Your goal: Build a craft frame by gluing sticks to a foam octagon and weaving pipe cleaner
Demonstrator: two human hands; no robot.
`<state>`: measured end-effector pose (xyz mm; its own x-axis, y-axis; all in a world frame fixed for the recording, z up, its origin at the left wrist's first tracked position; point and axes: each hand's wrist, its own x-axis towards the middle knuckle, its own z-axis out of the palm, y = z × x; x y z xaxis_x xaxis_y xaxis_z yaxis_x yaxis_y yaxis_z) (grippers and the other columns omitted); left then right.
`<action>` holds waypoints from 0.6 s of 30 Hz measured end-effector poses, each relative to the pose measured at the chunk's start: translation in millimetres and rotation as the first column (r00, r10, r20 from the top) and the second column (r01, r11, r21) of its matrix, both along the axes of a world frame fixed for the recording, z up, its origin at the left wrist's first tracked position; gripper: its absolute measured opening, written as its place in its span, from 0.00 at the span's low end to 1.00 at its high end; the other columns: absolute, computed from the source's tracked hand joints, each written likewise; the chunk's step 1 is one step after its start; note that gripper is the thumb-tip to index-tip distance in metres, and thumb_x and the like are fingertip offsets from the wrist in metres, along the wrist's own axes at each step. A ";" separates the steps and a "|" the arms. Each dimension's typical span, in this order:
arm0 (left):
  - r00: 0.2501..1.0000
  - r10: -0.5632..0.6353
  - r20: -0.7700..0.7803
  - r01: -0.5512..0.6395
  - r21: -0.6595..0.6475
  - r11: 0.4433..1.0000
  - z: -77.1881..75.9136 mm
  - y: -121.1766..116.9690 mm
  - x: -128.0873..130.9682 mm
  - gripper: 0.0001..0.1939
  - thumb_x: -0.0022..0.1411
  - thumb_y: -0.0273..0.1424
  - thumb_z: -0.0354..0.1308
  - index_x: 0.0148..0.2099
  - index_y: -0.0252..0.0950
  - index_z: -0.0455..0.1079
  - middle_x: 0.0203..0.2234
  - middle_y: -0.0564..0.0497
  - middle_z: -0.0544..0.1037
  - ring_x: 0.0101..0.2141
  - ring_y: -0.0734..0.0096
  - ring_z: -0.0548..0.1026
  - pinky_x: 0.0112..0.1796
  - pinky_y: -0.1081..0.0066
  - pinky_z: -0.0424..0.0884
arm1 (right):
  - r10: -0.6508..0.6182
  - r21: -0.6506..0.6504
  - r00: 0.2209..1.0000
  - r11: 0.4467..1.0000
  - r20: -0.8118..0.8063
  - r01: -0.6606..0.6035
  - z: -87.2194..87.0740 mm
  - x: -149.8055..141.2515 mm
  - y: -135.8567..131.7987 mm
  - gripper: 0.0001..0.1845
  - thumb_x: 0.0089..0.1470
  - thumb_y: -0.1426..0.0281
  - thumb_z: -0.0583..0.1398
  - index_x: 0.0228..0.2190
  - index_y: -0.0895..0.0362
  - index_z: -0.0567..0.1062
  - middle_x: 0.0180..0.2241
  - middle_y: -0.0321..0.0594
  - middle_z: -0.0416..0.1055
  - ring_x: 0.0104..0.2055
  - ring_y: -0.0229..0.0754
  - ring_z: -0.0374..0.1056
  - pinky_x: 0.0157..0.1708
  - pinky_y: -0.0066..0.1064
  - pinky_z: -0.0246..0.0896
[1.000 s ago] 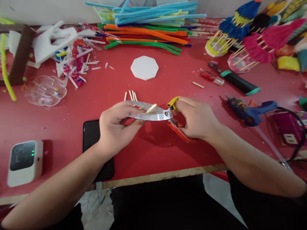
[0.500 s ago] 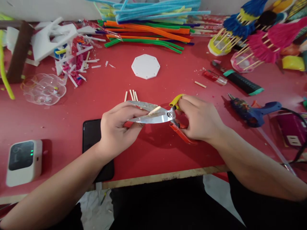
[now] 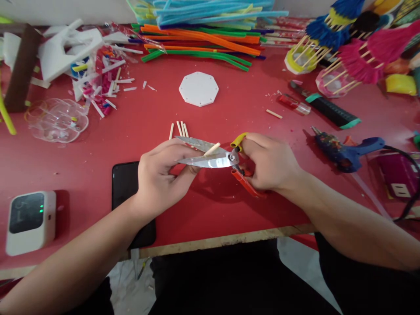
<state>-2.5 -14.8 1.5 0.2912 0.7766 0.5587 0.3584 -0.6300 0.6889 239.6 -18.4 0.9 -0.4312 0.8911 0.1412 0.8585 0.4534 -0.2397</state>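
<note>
My right hand (image 3: 271,162) is wrapped round the yellow and red handles of a pair of scissors (image 3: 215,162), whose blades stand apart and point left. Between the blades lies a short wooden stick (image 3: 212,149). My left hand (image 3: 166,175) pinches that stick at its lower end, which the fingers hide, close by the blade tips. Just beyond the left fingers, several short cut sticks (image 3: 181,129) lie on the red table (image 3: 210,218). Farther back is a white octagonal plate (image 3: 198,89) with small holes near its rim.
A black phone (image 3: 124,183) lies under my left wrist, a white device (image 3: 31,223) at far left. Foam scraps (image 3: 70,48) and a clear tray (image 3: 59,122) are at left. Pipe cleaners (image 3: 203,39) fill the back. A glue gun (image 3: 348,151) and cutter knife (image 3: 334,111) lie right.
The camera view has shifted slightly. Both hands keep their grips, and the stick stays between the spread scissor blades with hardly any movement.
</note>
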 end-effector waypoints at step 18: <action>0.993 0.102 0.053 -0.097 -0.091 0.991 -5.0 1.3 3.5 0.05 0.62 0.26 0.65 0.35 0.43 0.76 0.29 0.55 0.82 0.28 0.72 0.79 0.27 0.69 0.76 | -0.071 0.003 0.997 0.998 0.027 0.071 2.2 -3.2 2.1 0.11 0.48 0.62 0.59 0.32 0.56 0.73 0.34 0.45 0.74 0.32 0.45 0.68 0.28 0.33 0.54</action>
